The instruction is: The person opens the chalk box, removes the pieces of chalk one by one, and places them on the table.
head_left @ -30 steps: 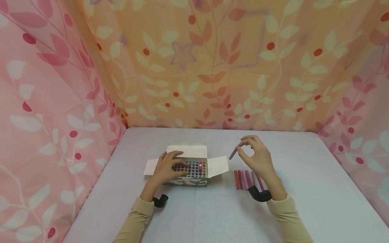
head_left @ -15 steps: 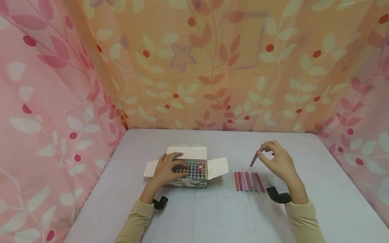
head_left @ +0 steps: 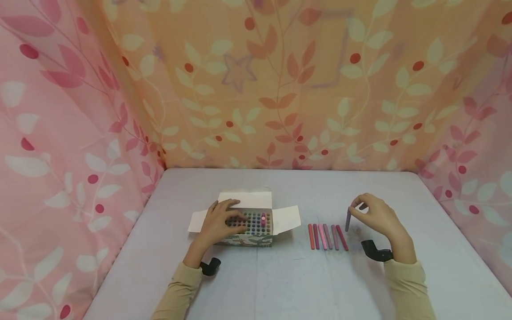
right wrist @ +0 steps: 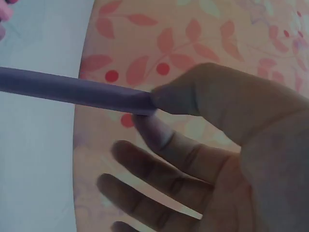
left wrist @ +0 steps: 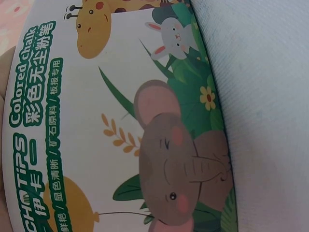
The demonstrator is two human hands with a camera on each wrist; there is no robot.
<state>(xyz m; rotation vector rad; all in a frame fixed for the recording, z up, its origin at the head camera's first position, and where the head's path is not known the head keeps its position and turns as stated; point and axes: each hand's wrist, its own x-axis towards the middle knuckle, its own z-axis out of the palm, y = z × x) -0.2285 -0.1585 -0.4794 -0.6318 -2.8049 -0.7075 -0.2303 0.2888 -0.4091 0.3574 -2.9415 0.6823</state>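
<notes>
In the head view my right hand pinches a purple chalk stick by its upper end. The stick hangs almost upright just right of a row of chalk sticks. Thumb and index fingertip meet on this chalk in the right wrist view, with the other fingers spread apart. My left hand rests over the left part of an opened chalk box, fingers spread above the packed chalk ends. A printed elephant and "Colored chalk" lettering cover the box side in the left wrist view.
Several red, pink and mauve chalk sticks lie side by side right of the box. One pink chalk protrudes above the others inside it. The box's right flap sticks out over the white table. Floral curtains surround the table.
My right hand has carried the purple chalk rightward and down, from near the box flap to the right end of the row. The chalk now hangs steeper. My left hand stays on the box.
</notes>
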